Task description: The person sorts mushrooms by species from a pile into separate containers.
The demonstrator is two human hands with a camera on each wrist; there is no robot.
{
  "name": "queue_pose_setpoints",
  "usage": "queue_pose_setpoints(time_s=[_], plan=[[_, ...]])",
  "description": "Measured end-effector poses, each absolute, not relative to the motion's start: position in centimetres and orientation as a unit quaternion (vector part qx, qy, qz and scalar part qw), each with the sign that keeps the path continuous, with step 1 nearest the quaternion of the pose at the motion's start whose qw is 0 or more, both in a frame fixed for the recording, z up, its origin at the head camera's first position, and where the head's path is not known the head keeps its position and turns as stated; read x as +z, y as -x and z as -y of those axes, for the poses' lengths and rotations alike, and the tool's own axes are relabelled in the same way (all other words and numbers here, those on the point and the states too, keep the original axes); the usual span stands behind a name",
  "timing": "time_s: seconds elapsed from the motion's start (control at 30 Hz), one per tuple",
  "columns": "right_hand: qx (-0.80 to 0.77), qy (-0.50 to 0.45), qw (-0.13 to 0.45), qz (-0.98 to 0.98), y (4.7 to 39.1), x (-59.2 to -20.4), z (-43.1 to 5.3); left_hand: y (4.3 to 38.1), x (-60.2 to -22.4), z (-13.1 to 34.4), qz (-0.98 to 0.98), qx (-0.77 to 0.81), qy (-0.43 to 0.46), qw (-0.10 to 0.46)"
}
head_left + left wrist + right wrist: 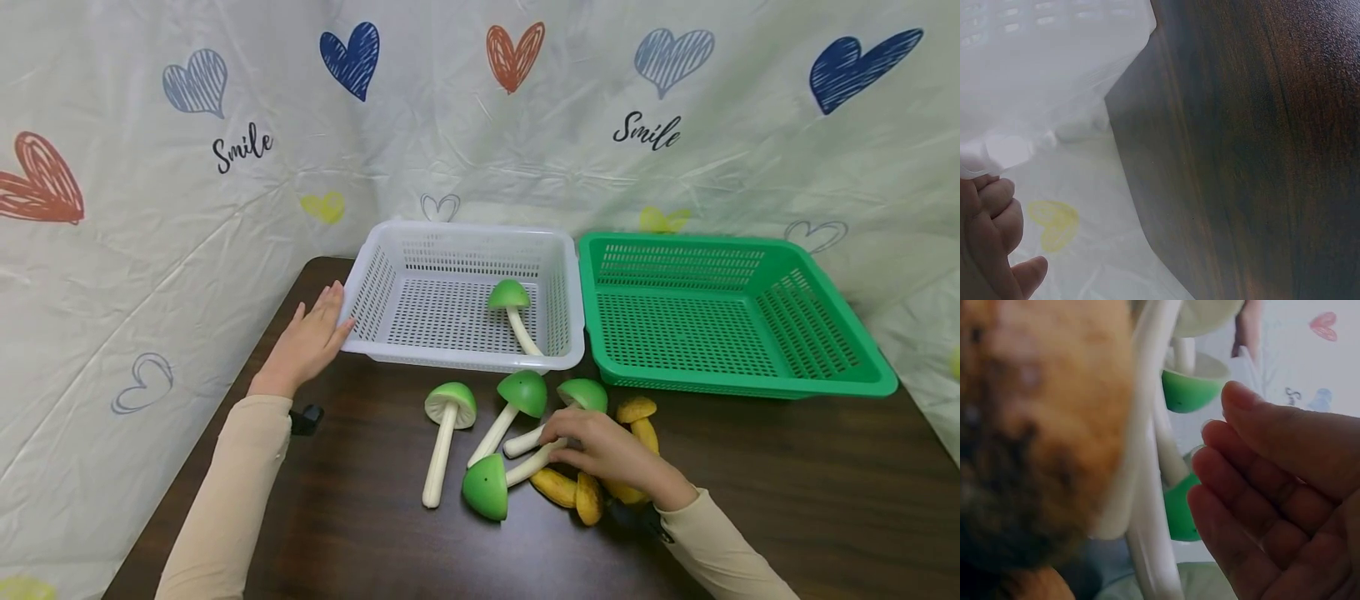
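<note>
My left hand (309,337) rests against the left rim of the white basket (465,360), its fingers fairly straight. Inside that basket lies one green-capped toy mushroom (509,293) with a long pale stem. On the table, my right hand (607,450) hovers over a cluster of mushrooms, beside the stem of the nearest green-capped mushroom (486,487). The right wrist view shows the fingers (1229,531) loosely bent, with nothing held between them and the thumb. Yellow-brown mushrooms (589,500) lie under and around this hand, partly hidden by it.
A green basket (750,382) stands right of the white one, their rims close together. More green-capped mushrooms (523,393) lie in front of the white basket on the dark wooden table (360,517). Behind hangs a white cloth (435,125) printed with hearts.
</note>
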State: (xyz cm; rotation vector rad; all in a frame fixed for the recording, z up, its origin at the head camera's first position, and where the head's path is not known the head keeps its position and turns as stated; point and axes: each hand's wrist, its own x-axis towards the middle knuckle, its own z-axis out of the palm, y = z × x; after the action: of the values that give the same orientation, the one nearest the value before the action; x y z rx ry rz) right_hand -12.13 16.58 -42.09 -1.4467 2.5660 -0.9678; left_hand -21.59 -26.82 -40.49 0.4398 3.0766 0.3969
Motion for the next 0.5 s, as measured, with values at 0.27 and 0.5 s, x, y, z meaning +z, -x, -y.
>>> queue_pose_setpoints(time_s=[0.27,0.5], plan=[[-0.260,0.472,0.025,-0.842,11.9,-42.7,-16.1,21.7,-40.5,26.7,-0.982,0.123,-0.143,0.002],[-0.269,0.448,0.055,-0.851,12.0,-43.2,-15.9,21.7,-40.6,26.8,-0.982,0.121,-0.146,0.000]])
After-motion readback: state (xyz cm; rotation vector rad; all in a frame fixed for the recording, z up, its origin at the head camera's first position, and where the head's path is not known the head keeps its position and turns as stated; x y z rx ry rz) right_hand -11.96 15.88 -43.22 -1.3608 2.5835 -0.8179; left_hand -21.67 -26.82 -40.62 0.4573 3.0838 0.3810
